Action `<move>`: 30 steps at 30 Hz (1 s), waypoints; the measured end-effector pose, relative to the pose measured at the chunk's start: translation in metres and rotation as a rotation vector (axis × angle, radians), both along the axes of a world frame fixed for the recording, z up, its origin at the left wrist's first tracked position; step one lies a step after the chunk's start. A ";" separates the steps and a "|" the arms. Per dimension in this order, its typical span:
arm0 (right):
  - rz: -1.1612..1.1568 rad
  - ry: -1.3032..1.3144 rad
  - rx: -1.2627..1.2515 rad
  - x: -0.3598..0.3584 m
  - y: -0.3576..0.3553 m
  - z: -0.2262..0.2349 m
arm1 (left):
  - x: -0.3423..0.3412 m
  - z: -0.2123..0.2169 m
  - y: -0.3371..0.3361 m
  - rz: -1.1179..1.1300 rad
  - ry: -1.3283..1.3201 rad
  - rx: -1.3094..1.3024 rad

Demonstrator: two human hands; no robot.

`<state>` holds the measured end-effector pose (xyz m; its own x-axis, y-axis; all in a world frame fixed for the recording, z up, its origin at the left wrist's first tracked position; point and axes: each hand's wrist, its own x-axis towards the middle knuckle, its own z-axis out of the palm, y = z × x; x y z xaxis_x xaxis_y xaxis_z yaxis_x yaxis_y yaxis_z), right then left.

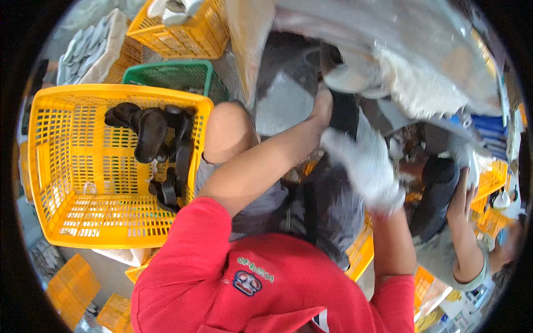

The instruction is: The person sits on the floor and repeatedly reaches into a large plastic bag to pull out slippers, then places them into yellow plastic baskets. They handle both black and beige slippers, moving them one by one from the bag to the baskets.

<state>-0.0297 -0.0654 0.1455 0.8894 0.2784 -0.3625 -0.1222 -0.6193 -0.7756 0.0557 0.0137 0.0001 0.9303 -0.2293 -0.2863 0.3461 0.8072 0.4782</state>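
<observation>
My bare left hand [322,104] reaches forward past my knee and grips the left edge of a long, flat black piece [344,114]. Its fingertips are partly hidden. My right hand [363,164], in a white glove and blurred by motion, closes around the near end of the same piece. The kind of the piece cannot be made out. Just beyond it is a pale round disc [348,79]. At my left stands a yellow crate [61,166] holding several black shoe-like pieces [151,133], heaped along its right side.
A green crate [166,71] sits behind the yellow one, and another yellow crate [177,39] holds pale pieces. Plastic sheeting [333,22] hangs ahead. At the right, a co-worker's arm [461,222] is close by, next to a black rounded form [436,188].
</observation>
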 end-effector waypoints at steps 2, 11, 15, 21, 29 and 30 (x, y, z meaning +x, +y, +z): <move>-0.006 -0.181 -0.139 -0.045 -0.001 0.002 | -0.017 0.011 0.000 -0.093 0.248 -0.037; -0.108 -0.811 -0.158 0.018 0.004 -0.030 | -0.029 -0.037 -0.007 0.273 -0.167 0.149; -0.043 -0.504 -0.126 0.001 0.003 -0.028 | -0.043 -0.053 -0.019 0.052 0.253 -0.237; -0.039 -0.284 -0.443 -0.002 -0.004 -0.014 | 0.011 -0.060 -0.015 0.178 0.195 -0.012; -0.225 -0.214 -0.535 -0.123 -0.114 -0.049 | -0.120 0.028 0.128 0.323 -0.312 1.298; -0.140 -0.438 -0.479 -0.141 -0.136 -0.063 | -0.132 0.019 0.180 0.720 -0.379 1.563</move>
